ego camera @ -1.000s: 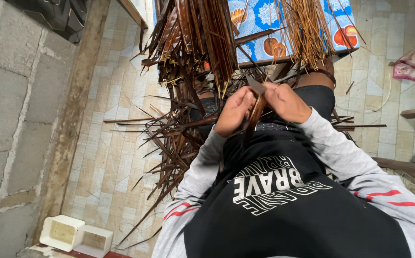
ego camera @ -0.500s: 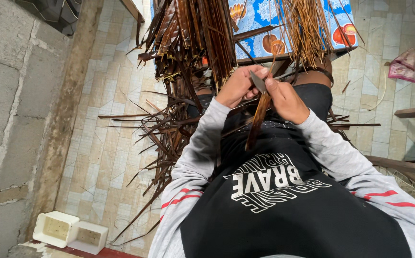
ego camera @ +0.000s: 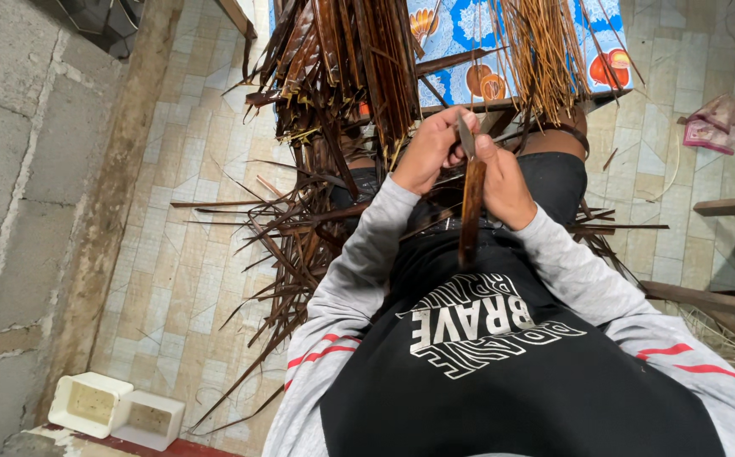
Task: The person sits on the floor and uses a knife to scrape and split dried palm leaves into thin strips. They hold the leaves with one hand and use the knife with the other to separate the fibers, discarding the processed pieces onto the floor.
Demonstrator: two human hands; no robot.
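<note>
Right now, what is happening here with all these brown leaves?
A seated person holds a long brown leaf strip upright over the lap, with a small blade against its top end. The left hand and the right hand grip it close together. Bundles of dark leaves and thin pale sticks hang over a table with a patterned cloth. Loose strips lie on the tiled floor.
</note>
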